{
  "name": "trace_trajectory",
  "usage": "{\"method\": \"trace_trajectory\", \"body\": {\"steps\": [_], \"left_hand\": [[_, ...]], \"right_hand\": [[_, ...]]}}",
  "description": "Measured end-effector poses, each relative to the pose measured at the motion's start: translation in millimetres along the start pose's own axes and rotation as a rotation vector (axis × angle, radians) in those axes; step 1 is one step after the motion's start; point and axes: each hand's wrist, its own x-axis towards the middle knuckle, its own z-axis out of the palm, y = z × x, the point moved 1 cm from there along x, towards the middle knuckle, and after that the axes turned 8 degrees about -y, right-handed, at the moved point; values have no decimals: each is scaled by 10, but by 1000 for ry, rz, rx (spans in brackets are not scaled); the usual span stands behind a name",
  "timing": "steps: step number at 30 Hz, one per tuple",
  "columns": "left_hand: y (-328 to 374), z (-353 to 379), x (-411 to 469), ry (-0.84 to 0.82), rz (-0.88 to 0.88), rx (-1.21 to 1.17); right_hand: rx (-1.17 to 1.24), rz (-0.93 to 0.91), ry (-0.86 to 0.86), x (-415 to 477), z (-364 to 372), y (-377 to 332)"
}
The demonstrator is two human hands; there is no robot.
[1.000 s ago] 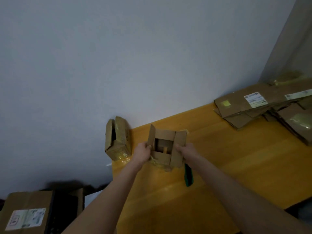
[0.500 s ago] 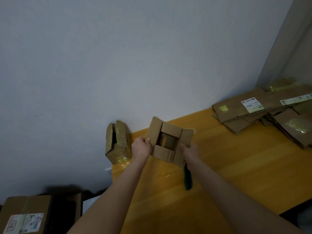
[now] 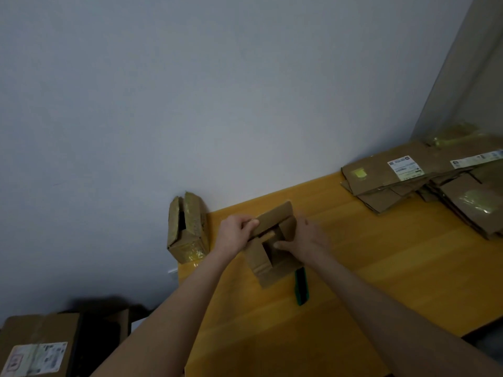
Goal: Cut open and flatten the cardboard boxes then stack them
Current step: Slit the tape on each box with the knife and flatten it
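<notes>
Cardboard box (image 3: pixel 273 273), small and with its flaps open, sits between our two hands over the near-left part of the counter (image 3: pixel 381 268); we cannot tell whether it touches the surface. Our left hand (image 3: pixel 236 231) has its fingers curled round the upper flap. Our right hand (image 3: pixel 307 240) clasps the right wall, with the thumb pressed into the opening.

We judge the step in hand to be flattening. To do it well, we should push opposite corners toward each other so the walls fold along their own creases instead of crushing the panels. We should also check first that every taped seam is cut through. If one holds, the green-handled cutter (image 3: pixel 300 288) lies on the counter just beside the box, within easy reach.

Further out, a second small box (image 3: pixel 186 229), wrapped in yellowish tape, stands against the wall at the counter's left edge. At the far right lies the stack of flattened cardboard (image 3: pixel 381 197); its top sheet bears a white shipping label (image 3: pixel 405 164) and a yellow sticker (image 3: pixel 359 172). Another labelled box (image 3: pixel 38 333) sits on the floor at lower left. We cannot read the print on any label.
</notes>
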Motion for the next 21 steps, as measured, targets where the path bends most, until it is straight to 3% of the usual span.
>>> {"method": "trace_trajectory", "body": {"steps": [6,10,12,14,17,21], "left_hand": [[-29,-84,35,-17,1,0],[-147,-185,26,108,-87,-173],[-189,-181,-42,198,-210,-335],[-290,-136,-112,140,-367,-381],[-328,-30,-180,-61,-433,-349],[-207,0,-115,-23,-422,-35]], "right_hand": [[203,-155,-92,-15,-22,26],[319,-182,9,-38,-74,23],[339,-139,98,-44,-77,20],[349,-115,162,-66,-83,18],[347,-158,177,-125,-96,-43],[322,-220,97,-187,-56,-106]]}}
